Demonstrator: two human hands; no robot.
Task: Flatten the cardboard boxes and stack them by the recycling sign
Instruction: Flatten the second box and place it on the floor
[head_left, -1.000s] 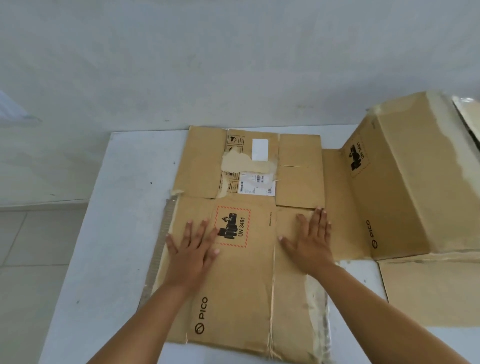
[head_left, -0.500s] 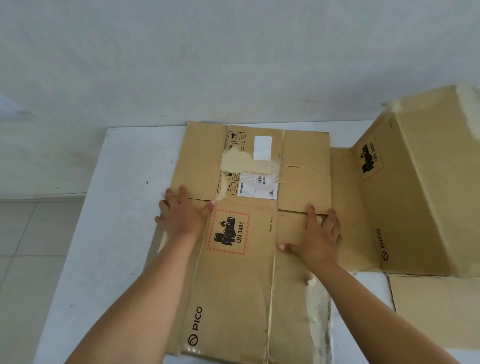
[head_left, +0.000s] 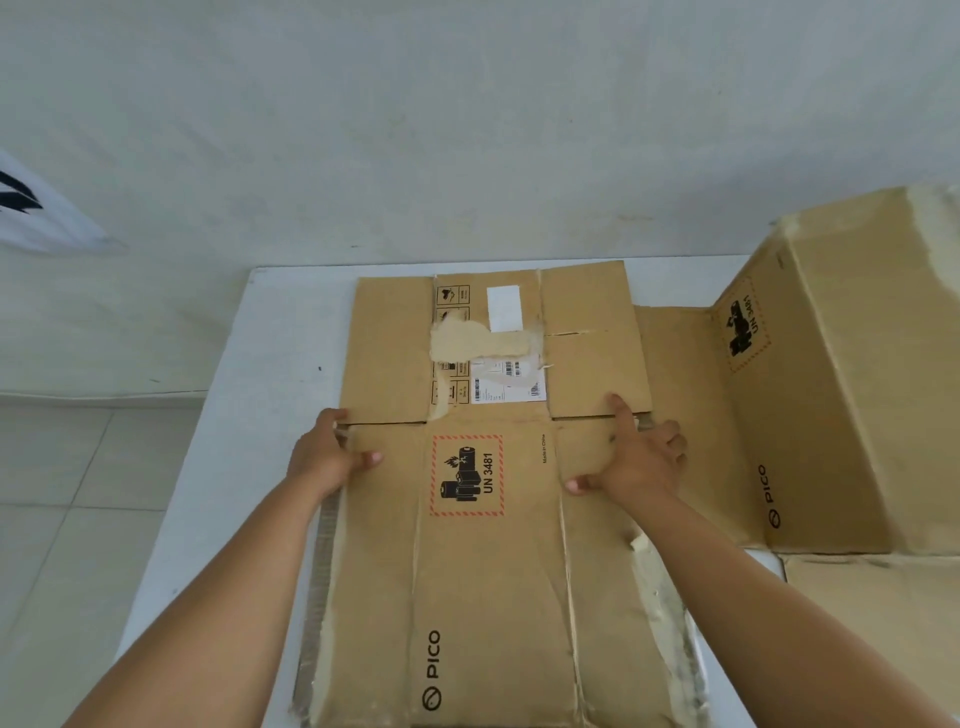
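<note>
A: Flattened box (head_left: 488, 545) lies on the white table (head_left: 270, 374), left of the standing box (head_left: 852, 384).

B: Left hand (head_left: 324, 457) and right hand (head_left: 636, 460) curl over its side edges, thumbs on top. Light, stiff, floppy at creases, I'd judge; the edges suit.

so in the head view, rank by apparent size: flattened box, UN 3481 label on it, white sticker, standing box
1. flattened box
2. standing box, cut off by the frame edge, so unsure
3. UN 3481 label
4. white sticker

Flattened box (head_left: 483, 545) on white table (head_left: 270, 364); left hand (head_left: 324, 457), right hand (head_left: 636, 462) gripping its side edges.
</note>
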